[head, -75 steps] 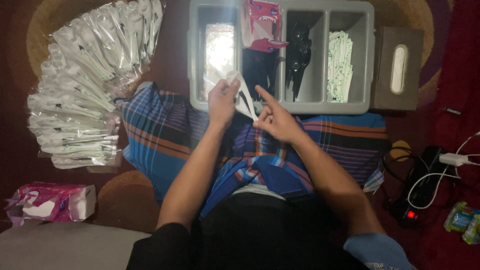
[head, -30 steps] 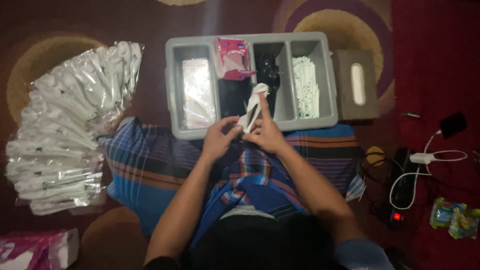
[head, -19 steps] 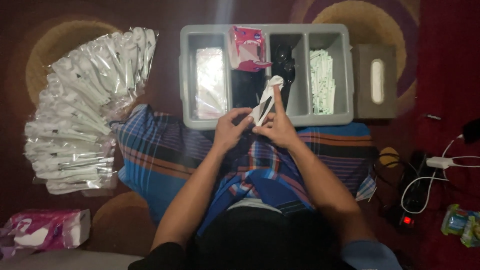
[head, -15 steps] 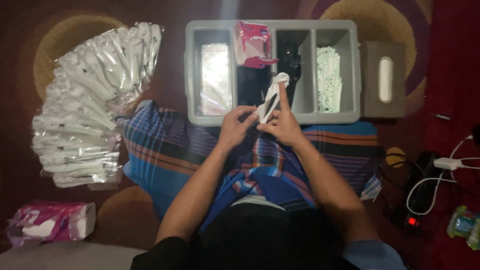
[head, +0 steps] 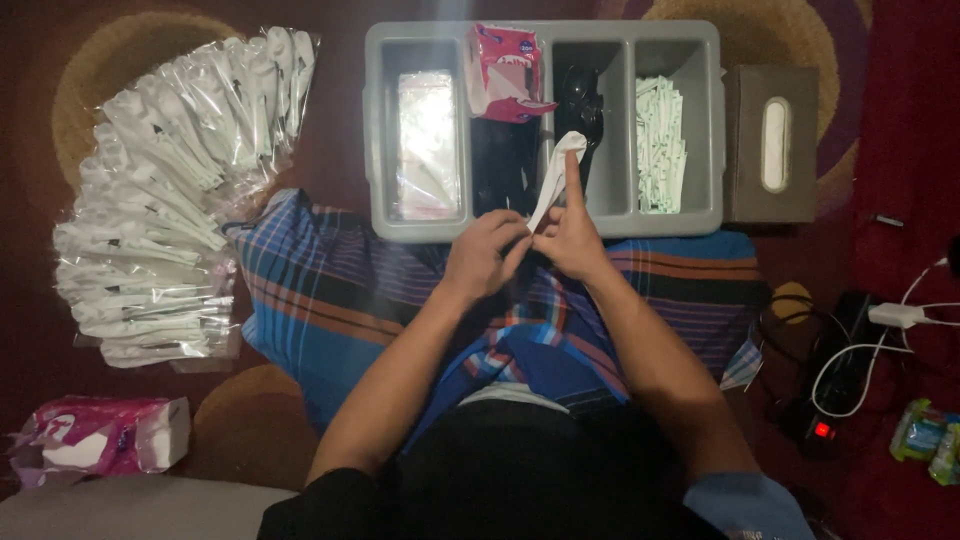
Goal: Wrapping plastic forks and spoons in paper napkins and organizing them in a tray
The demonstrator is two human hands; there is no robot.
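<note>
My left hand (head: pixel 487 253) and my right hand (head: pixel 572 232) meet over my lap at the near edge of a grey divided tray (head: pixel 541 226). Together they pinch a white folded napkin (head: pixel 555 178) that stands up between them, my right index finger laid along it. The tray's compartments hold clear-wrapped packs (head: pixel 427 142), black cutlery (head: pixel 585 110) and white-wrapped sticks (head: pixel 660 145). A pink tissue pack (head: pixel 505 70) rests on the tray's far rim.
A fan of several clear-wrapped white cutlery packs (head: pixel 170 190) lies on the carpet to the left. A brown tissue box (head: pixel 770 143) stands right of the tray. Another pink tissue pack (head: pixel 100 440) lies near left. Cables and a power strip (head: pixel 850 370) lie right.
Both hands have kept working the white napkin above the tray's near edge; it has gone from a loose fold to a narrower upright strip. The camera view has shifted slightly.
</note>
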